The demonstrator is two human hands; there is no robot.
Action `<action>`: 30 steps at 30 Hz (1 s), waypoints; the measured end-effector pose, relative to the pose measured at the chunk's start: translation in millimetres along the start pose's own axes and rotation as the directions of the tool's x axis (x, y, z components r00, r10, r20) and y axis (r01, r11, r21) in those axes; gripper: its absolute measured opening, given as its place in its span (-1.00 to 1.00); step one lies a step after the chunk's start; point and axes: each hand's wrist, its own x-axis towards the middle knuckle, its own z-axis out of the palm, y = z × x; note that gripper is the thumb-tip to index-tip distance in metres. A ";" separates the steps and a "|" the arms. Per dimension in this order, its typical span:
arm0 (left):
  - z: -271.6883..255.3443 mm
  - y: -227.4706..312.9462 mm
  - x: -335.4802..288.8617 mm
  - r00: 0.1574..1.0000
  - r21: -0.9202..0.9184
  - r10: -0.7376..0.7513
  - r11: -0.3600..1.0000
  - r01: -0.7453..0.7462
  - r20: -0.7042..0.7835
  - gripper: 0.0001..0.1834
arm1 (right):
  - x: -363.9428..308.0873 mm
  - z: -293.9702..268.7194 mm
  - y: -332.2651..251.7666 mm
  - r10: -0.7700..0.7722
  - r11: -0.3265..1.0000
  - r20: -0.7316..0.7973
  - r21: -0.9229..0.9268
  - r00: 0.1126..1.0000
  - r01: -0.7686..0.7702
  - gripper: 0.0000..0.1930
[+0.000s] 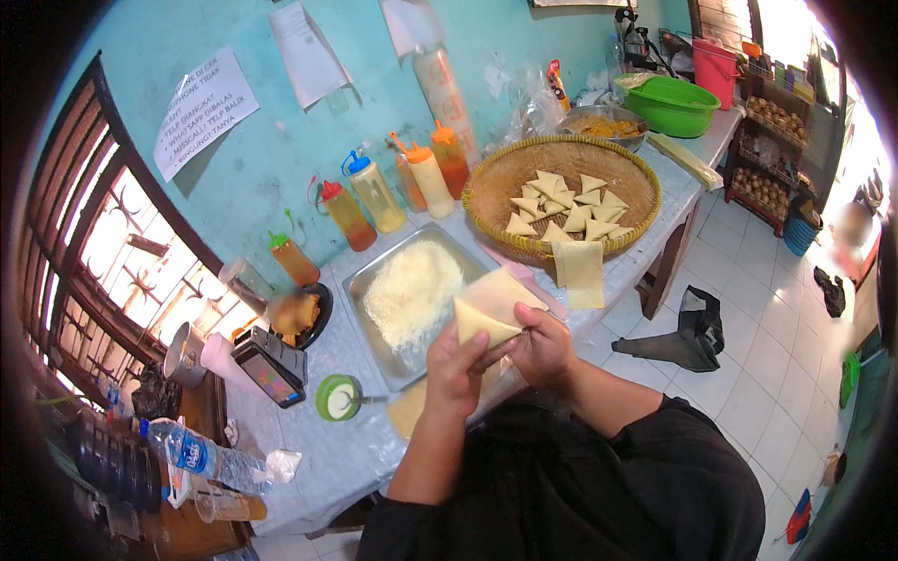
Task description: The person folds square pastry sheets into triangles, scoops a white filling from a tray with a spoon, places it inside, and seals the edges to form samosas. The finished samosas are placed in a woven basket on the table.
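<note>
Between my two hands, above the near right corner of the metal tray, is a pale pastry wrapper (500, 297) partly folded into a triangle. My left hand (460, 369) pinches its folded lower corner. My right hand (545, 348) grips the right side, thumb on top. White shredded filling (412, 285) is heaped in the metal tray (359, 329). Past my hands, a round woven basket (496, 182) holds several folded triangles (552, 192). Flat wrapper strips (582, 273) hang over its near rim. Another wrapper sheet (406, 409) lies near my left wrist.
A green cup (338, 397) of white paste with a spoon stands left of the tray, near a phone on a stand (271, 366). Sauce bottles (374, 194) line the wall. A water bottle (206, 455) lies at the left edge. Green basin (669, 105) at the far right.
</note>
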 end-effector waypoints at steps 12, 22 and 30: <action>18.5 -45.1 -25.7 0.996 0.067 -0.071 0.995 0.067 0.056 -0.50 | -47.8 -10.3 -41.2 -0.212 -0.507 0.661 -0.704 0.720 0.497 -0.55; -8.6 -70.5 -43.2 0.984 -0.088 -0.073 0.992 0.089 0.164 -0.53 | -76.6 -3.6 -47.9 0.075 -0.698 0.546 -0.569 0.834 0.435 -0.51; -37.9 -51.0 -50.8 0.944 0.076 -0.052 0.997 0.029 0.326 -0.15 | -53.7 -7.6 -36.2 0.073 -0.515 0.623 -0.645 0.779 0.564 -0.49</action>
